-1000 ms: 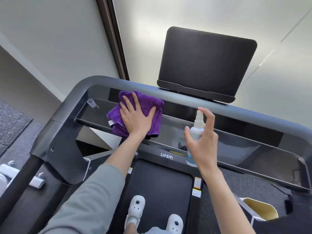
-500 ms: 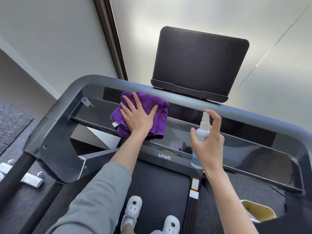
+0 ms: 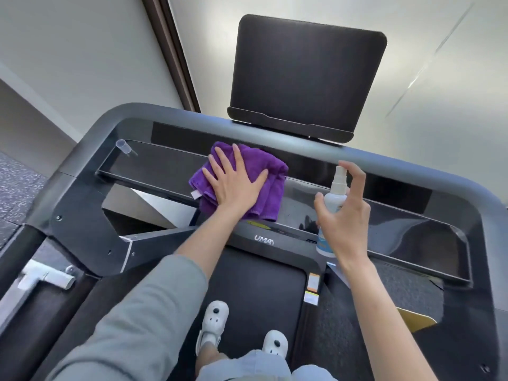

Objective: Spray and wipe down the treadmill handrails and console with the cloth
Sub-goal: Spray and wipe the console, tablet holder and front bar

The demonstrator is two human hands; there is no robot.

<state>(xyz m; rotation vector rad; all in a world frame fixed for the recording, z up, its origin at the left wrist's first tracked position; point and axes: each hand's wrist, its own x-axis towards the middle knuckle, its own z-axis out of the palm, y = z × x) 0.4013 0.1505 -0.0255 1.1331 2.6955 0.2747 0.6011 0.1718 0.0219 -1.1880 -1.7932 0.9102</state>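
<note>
A folded purple cloth (image 3: 264,171) lies on the treadmill's glossy black console tray (image 3: 154,169). My left hand (image 3: 233,185) presses flat on the cloth with straight, spread fingers. My right hand (image 3: 343,215) grips a small white spray bottle (image 3: 334,196) upright over the middle of the tray, index finger curled above the nozzle. A dark tablet-like screen (image 3: 305,75) stands above the grey front handrail (image 3: 398,163). The bottle's lower half is hidden behind my palm.
A small clear plastic cap (image 3: 123,147) sits at the tray's far left corner. The black side rail (image 3: 16,251) runs down at the left. My white shoes (image 3: 214,320) stand on the black belt (image 3: 258,276). A pale wall is right behind the console.
My left hand has slid the cloth to the right along the tray. My right hand with the bottle has also drifted right and stayed upright.
</note>
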